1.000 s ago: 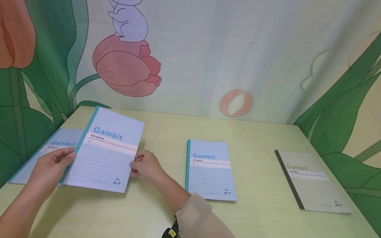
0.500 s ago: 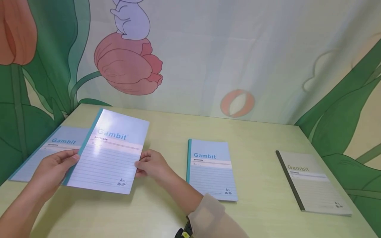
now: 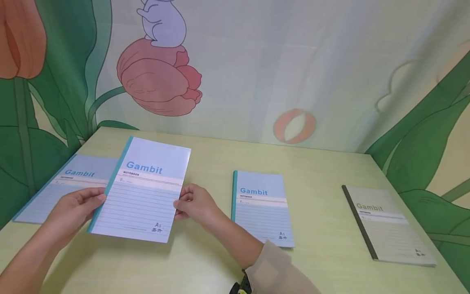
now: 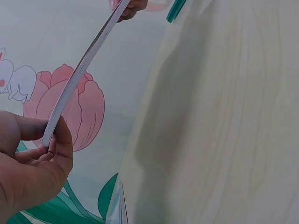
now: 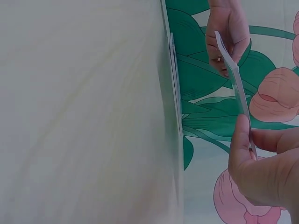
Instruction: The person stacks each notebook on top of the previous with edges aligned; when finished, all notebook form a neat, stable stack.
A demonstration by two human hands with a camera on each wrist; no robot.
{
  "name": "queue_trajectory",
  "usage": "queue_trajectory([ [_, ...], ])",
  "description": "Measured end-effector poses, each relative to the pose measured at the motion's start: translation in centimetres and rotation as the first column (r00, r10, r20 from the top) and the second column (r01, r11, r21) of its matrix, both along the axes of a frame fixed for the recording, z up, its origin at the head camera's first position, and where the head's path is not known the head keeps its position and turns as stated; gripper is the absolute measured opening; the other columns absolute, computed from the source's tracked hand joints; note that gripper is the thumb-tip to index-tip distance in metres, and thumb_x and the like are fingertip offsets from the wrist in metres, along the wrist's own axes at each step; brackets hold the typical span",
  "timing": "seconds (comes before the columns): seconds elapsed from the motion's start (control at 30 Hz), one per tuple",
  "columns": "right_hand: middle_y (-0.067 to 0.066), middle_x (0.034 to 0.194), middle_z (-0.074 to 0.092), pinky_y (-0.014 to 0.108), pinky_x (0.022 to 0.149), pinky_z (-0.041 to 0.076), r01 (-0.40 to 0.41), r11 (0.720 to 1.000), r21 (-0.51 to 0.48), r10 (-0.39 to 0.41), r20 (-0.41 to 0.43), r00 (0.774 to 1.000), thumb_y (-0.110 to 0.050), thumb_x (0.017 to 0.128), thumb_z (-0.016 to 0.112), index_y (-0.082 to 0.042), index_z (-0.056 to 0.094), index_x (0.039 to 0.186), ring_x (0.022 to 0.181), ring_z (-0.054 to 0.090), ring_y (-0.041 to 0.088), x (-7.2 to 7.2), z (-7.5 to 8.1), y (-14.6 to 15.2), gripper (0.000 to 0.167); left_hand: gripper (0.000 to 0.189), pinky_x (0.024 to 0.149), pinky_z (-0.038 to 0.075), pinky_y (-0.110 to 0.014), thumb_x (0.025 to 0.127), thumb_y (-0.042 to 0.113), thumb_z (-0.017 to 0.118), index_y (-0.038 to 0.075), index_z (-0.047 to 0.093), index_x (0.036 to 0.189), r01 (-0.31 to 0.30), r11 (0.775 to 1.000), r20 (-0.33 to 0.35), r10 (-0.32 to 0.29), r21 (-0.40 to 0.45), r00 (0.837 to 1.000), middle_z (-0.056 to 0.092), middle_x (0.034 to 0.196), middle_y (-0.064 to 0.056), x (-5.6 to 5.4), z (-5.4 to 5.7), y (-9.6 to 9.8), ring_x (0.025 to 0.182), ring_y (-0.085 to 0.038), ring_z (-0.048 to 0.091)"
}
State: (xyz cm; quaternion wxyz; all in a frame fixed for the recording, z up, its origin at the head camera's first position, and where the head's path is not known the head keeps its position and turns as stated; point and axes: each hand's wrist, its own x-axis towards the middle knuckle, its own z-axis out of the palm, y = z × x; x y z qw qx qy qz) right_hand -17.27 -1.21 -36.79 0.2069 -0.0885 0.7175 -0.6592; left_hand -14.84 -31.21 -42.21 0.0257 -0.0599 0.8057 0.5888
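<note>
A blue "Gambit" notebook with a teal spine is held up over the table, tilted, between both hands. My left hand pinches its spine edge, thumb on the cover. On the opposite edge, my right hand pinches with the thumb in front and fingers behind. The left wrist view shows the notebook edge-on, apart from the tabletop, its shadow falling below. In the right wrist view the thumb and fingers of the right hand close on its edge. Behind it at the left lies another blue notebook, partly covered.
A third blue notebook lies at mid-table, its lower corner near the right sleeve. Farther right, a grey notebook with a dark spine lies near the table's right edge. A printed curtain hangs behind the pale table.
Both hands have shifted slightly right with the held notebook, uncovering more of the notebook at the left. The grips look the same, and the notebooks on the table have stayed put.
</note>
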Motion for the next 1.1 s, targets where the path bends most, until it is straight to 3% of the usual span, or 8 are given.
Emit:
queue_trajectory([
  [0.2, 0.010, 0.078, 0.057, 0.029, 0.061, 0.055, -0.019, 1.000, 0.020, 0.019, -0.019, 1.000, 0.008, 0.084, 0.059, 0.004, 0.050, 0.095, 0.061, 0.060, 0.018, 0.2, 0.4, 0.9, 0.015, 0.059, 0.073, 0.048, -0.016, 0.097, 0.031, 0.046, -0.014, 0.033, 0.133, 0.037, 0.996, 0.035, -0.035, -0.080, 0.999, 0.056, 0.112, -0.011, 1.7, 3.8, 3.0, 0.084, -0.009, 0.058],
  [0.33, 0.010, 0.078, 0.056, 0.029, 0.062, 0.055, -0.028, 0.999, 0.033, 0.029, -0.032, 0.999, 0.008, 0.085, 0.059, 0.004, 0.049, 0.096, 0.061, 0.059, 0.017, 0.3, 0.6, 1.6, 0.015, 0.054, 0.071, 0.048, -0.015, 0.098, 0.026, 0.044, -0.016, 0.034, 0.130, 0.047, 0.992, 0.041, -0.042, -0.121, 0.998, 0.056, 0.111, -0.014, 2.4, 5.0, 4.5, 0.082, -0.007, 0.057],
  [0.57, 0.011, 0.078, 0.055, 0.030, 0.061, 0.055, -0.023, 0.999, 0.029, 0.024, -0.030, 0.999, 0.009, 0.084, 0.059, 0.005, 0.048, 0.095, 0.062, 0.059, 0.018, 0.5, 0.5, 2.8, 0.016, 0.050, 0.069, 0.049, -0.019, 0.098, 0.022, 0.045, -0.016, 0.036, 0.128, 0.057, 0.986, 0.046, -0.050, -0.156, 0.998, 0.058, 0.106, -0.015, 2.7, 5.2, 5.6, 0.080, -0.011, 0.057],
  [1.1, 0.011, 0.079, 0.056, 0.030, 0.064, 0.055, -0.034, 0.993, 0.110, 0.037, -0.019, 0.999, 0.004, 0.085, 0.060, 0.004, 0.049, 0.096, 0.060, 0.061, 0.019, 0.3, -0.5, 6.5, 0.016, 0.042, 0.067, 0.051, -0.026, 0.096, 0.014, 0.050, -0.015, 0.041, 0.124, 0.104, 0.990, 0.049, -0.100, -0.097, 0.994, 0.058, 0.100, -0.014, 3.0, 5.1, 8.9, 0.079, -0.018, 0.056],
])
